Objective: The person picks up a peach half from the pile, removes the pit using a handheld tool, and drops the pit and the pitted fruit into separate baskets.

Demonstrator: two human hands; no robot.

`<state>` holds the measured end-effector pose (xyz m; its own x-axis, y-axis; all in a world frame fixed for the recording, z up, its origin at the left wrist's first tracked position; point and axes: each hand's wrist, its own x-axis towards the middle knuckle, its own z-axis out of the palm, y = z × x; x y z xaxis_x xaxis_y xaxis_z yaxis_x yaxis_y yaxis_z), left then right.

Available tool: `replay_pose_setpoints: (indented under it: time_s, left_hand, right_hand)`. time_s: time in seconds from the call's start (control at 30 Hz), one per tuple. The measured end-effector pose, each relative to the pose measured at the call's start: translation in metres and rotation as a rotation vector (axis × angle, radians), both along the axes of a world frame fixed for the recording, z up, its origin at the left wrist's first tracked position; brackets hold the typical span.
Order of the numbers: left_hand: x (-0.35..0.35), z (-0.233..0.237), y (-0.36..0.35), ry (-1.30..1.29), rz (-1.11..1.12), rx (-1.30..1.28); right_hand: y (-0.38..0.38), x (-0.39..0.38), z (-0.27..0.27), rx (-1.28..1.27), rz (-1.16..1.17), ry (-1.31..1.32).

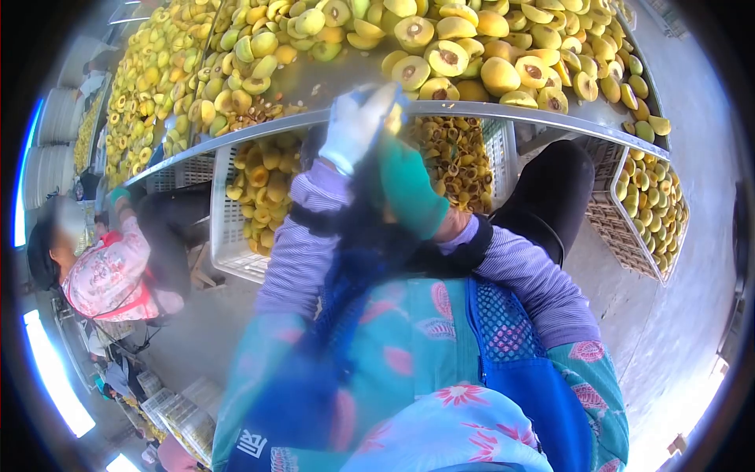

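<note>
My left hand [359, 126], in a white glove, is closed at the metal table's front edge, its fingers blurred. Between it and my right hand shows a yellow piece of fruit [393, 120], which the left fingers grip. My right hand [410, 189], in a green glove, is curled just below and touches or nearly touches the fruit. Whatever the right fingers hold is hidden and smeared by motion. Beyond the hands, halved yellow-green stone fruit [448, 58] lies heaped on the table, several halves showing brown centres.
The table's metal rim [535, 118] crosses in front of me. Below it stand a white crate [222, 228] of fruit halves and a crate [498, 153] of small brownish pieces. A crate [621, 228] of whole fruit is at right. A co-worker [106, 267] sits at left.
</note>
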<state>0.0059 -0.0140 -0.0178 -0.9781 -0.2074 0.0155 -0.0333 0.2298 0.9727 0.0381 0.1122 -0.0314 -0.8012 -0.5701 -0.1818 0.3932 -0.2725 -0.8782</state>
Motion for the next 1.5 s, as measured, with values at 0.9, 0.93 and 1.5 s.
replay_pose_setpoints:
  time_s: [0.9, 0.93, 1.5]
  left_hand:
    - [0.002, 0.005, 0.008, 0.069, -0.169, -0.035]
    - [-0.001, 0.0, 0.004, 0.28, -0.258, -0.205]
    - [0.098, 0.008, -0.1, -0.363, 0.733, -0.959]
  right_hand:
    - [0.032, -0.013, 0.036, -0.138, 0.287, -0.483]
    - [0.03, -0.014, 0.034, -0.342, 0.365, -0.634]
    - [0.023, -0.021, -0.103, -0.528, 0.321, -0.961]
